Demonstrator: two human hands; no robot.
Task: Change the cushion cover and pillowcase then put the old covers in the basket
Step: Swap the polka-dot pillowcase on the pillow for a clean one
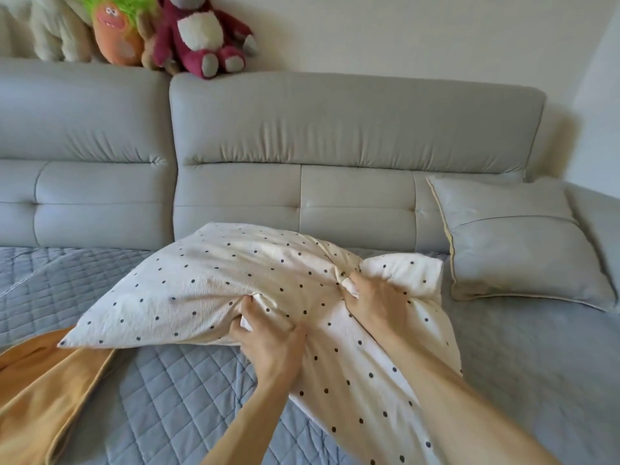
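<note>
A cushion in a cream cover with dark dots (201, 290) lies on the quilted blue seat of the sofa. My left hand (268, 344) grips a bunch of the dotted cover at its near edge, fingers curled into the cloth. My right hand (375, 300) pinches the cover further right, where the fabric gathers into a knot. Past it a white corner of the inner pillow (409, 273) shows. The loose end of the cover runs down toward me under my right forearm. An orange cover (43, 397) lies flat at the lower left.
A grey cushion with pale piping (516, 243) leans against the sofa back (335, 135) at the right. Plush toys, among them a dark red bear (201, 31), sit on top of the backrest at the upper left. The blue quilted seat pad (174, 397) spreads in front.
</note>
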